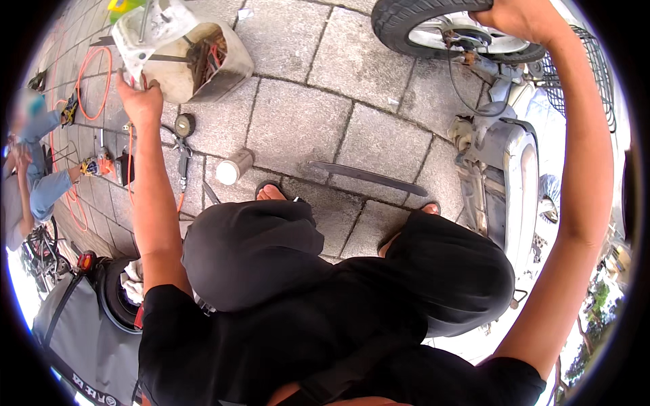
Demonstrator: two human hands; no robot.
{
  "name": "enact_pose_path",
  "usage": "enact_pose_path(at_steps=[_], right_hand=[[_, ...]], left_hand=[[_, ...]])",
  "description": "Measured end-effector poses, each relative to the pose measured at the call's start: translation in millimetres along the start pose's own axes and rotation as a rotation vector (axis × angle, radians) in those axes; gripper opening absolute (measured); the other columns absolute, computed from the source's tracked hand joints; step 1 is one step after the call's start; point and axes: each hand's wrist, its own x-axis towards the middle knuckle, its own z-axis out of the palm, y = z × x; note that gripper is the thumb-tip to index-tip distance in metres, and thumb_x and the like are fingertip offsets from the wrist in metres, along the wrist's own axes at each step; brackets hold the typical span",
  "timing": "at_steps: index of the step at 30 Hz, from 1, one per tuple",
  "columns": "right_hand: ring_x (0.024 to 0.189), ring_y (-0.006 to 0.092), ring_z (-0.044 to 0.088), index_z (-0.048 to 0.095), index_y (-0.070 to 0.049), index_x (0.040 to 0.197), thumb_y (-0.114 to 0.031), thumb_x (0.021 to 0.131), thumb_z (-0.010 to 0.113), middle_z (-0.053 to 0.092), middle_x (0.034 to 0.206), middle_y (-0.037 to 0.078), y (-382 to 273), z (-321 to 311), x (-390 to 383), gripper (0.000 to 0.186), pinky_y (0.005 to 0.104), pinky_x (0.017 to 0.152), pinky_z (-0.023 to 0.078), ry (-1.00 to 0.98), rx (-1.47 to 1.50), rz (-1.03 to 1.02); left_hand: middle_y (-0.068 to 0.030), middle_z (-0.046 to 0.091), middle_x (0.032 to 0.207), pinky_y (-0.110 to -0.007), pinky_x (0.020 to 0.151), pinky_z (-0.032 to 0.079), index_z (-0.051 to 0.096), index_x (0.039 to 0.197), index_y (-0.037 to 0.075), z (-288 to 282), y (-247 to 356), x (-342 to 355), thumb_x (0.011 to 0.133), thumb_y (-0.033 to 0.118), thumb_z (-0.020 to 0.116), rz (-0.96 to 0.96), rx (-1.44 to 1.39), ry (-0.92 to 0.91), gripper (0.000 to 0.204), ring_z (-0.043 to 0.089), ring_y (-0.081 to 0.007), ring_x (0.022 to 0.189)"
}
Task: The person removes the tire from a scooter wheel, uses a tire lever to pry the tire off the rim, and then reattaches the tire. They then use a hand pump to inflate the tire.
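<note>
My left hand reaches to the near corner of a cut-open white plastic container, its fingers curled. A small reddish bit shows between them, but what they grip is unclear. Hand tools lie inside the container. At the upper right, my right hand is closed over the far part of a motorbike wheel with a black tyre and pale rim. The wheel is joined to the tipped motorbike, its front end farthest from me. My fingers on the wheel are partly cut off by the frame's edge.
Between my feet and the container stand a can and a pressure gauge with hose. A long dark flat strip lies on the paving before my feet. Orange hose loops at left, near another person.
</note>
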Motion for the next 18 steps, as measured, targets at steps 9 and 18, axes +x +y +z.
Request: enact_pose_path(at_steps=[9,18], right_hand=[[0.100,0.0509,0.065,0.059,0.000,0.116,-0.004,0.066,0.078,0.069,0.103,0.026,15.2,23.1,5.8,0.054,0.0527,0.084,0.051,0.040,0.144,0.003],[0.090,0.0480,0.069,0.064,-0.001,0.106,-0.007,0.062,0.080,0.070,0.090,0.025,-9.0,-1.1,2.7,0.048,0.0528,0.081,0.054,0.088,0.160,0.010]], left_hand=[[-0.0166,0.077,0.098,-0.035,0.061,0.066,0.066,0.130,-0.008,-69.2,-63.7,-49.5,0.101,0.009,0.068,-0.272,0.002,-0.019,0.034,0.077,-0.0215,0.076],[-0.0223,0.070,0.113,-0.042,0.091,0.056,0.059,0.129,-0.005,-87.8,-56.2,-129.5,0.090,0.003,0.065,-0.443,-0.102,0.079,0.040,0.072,-0.0312,0.103]])
